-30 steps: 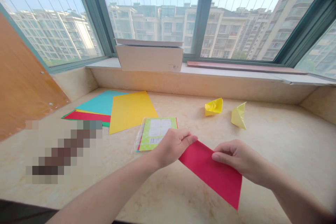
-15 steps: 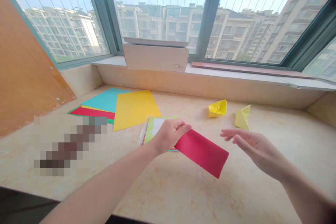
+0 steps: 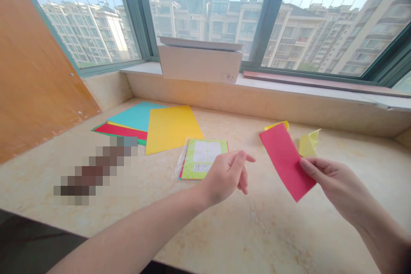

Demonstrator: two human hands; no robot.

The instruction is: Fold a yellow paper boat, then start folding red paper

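Red paper [image 3: 287,162], a narrow rectangle, is held up above the pale stone counter [image 3: 231,231] on the person's right side. The right hand [image 3: 321,175] pinches it near its lower right edge, thumb on the near face and the other fingers behind. The left hand [image 3: 226,177] is apart from it, fingers loosely bent and parted, in front of a packet [image 3: 201,156] with a green patterned label and a clear sleeve, partly covering it. Behind the red paper, a bright yellow folded paper [image 3: 282,125] shows only along its top, so its full shape is hard to judge. Just to its right is a pale yellow folded paper [image 3: 308,143]. On the left, a large yellow sheet [image 3: 173,128] overlaps a blue sheet [image 3: 136,115], with red and green edges showing beneath. A white box [image 3: 199,62] sits on the window ledge [image 3: 146,68].
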